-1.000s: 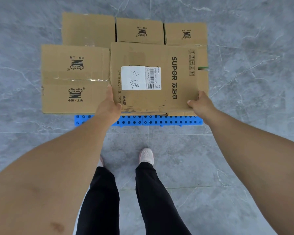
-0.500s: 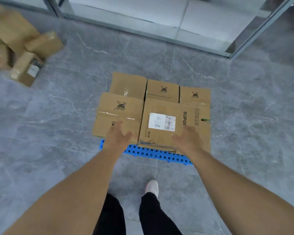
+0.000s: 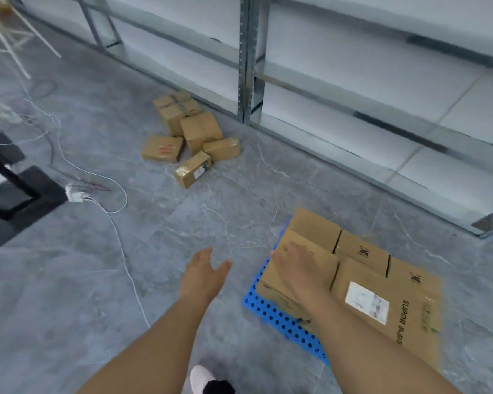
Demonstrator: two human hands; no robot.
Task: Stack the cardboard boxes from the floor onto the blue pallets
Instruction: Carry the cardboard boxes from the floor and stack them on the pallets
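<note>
Over floor (image 3: 69, 280): left hand (image 3: 204, 275) grip open, empty; right hand (image 3: 299, 265) likewise.

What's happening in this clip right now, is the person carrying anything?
No, both hands are empty. The left hand hangs open over the grey floor, and the right hand is open above the boxes on the blue pallet. Five boxes sit there, including the SUPOR box. A pile of cardboard boxes lies on the floor by the metal shelving, not yet stacked.
</note>
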